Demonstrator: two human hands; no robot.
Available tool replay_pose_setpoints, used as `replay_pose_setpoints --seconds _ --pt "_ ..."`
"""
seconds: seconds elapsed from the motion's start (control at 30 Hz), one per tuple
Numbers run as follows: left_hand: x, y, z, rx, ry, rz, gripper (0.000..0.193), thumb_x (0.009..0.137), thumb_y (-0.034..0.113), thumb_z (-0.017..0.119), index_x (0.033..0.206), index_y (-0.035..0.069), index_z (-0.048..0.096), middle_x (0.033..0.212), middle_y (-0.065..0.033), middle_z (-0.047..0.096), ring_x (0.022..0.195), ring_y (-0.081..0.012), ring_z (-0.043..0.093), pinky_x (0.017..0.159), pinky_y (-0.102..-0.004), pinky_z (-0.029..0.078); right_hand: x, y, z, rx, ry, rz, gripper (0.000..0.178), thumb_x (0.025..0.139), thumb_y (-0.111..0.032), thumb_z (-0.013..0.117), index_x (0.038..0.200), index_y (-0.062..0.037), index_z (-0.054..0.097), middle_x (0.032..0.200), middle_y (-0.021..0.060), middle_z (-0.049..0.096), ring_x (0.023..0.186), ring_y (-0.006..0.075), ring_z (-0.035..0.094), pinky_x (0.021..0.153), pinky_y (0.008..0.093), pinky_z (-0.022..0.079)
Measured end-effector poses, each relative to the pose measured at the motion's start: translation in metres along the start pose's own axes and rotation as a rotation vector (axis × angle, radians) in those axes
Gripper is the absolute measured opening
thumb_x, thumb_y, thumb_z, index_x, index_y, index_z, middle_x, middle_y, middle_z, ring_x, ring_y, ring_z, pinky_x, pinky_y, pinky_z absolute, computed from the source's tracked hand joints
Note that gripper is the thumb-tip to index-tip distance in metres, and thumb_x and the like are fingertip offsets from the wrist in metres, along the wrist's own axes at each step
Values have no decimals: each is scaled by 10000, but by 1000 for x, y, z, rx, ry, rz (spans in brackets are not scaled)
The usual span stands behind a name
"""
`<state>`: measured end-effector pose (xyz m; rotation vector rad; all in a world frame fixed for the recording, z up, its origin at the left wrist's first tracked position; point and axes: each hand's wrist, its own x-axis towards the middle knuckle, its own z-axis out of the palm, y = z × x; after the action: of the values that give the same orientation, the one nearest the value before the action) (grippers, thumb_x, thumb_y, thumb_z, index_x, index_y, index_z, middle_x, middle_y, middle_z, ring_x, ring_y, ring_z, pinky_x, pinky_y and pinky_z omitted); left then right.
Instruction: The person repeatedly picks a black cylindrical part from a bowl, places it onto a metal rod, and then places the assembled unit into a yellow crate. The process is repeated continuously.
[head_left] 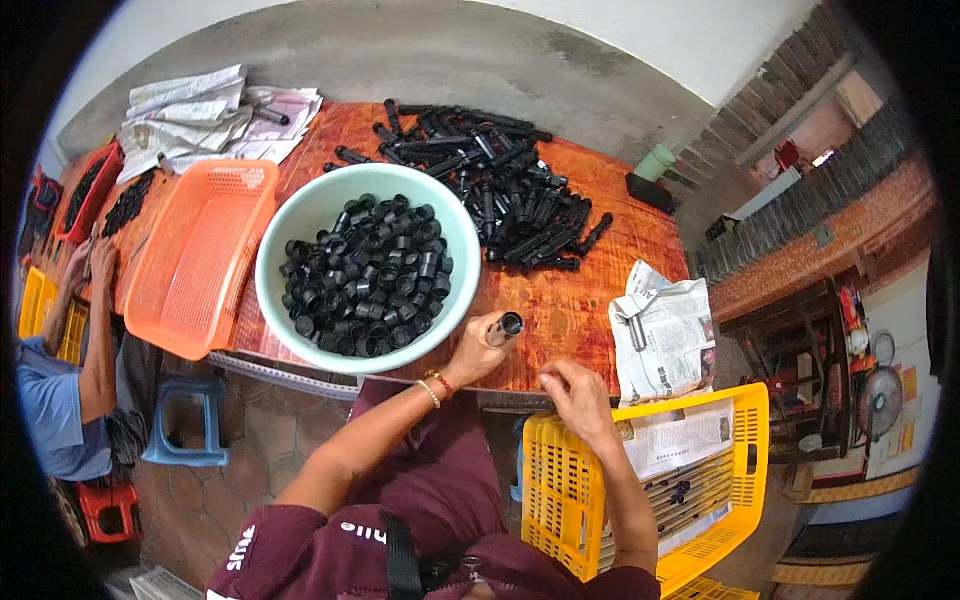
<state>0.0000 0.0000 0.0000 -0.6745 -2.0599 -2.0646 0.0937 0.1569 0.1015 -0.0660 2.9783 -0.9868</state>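
Maroon top (300, 560) w/ white lettering (362, 532); newspaper (668, 338) txt too sm. to read.

Stretches as a table (563, 335), orange-red and patchy, under the left hand (480, 355)'s grip. Carries a basin (290, 215) just left of the grip, a basket (195, 250) farther left, newspapers (215, 120) beyond that basket, piled black tubes (515, 195) behind the grip. Holds another newspaper (665, 345) to the grip's right, at the edge.
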Motion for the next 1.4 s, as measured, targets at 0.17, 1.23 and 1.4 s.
replay_pose_setpoints --seconds 0.17,1.23,1.4 --pt "4 -8 -6 -7 -12 -10 149 795 90 672 761 11 551 638 -73 528 564 -170 480 553 -328 431 52 -30 -11 32 207 -177 164 859 -156 589 900 -2 629 762 145 593 680 267 597 629 365 457" --pt "-2 -10 -5 -52 -55 -38 141 763 82 656 795 17 535 684 -87 531 607 -201 481 592 -345 431 219 -78 72 -220 -340 -795 292 626 -28 668 901 -39 568 854 101 595 860 313 599 754 393 486" --pt "-1 -14 -3 -3 -22 2 119 764 88 656 797 17 567 707 -93 570 625 -211 522 616 -347 447 209 -82 56 35 -379 -652 304 636 -54 695 909 -17 567 851 105 620 770 256 626 707 358 499"
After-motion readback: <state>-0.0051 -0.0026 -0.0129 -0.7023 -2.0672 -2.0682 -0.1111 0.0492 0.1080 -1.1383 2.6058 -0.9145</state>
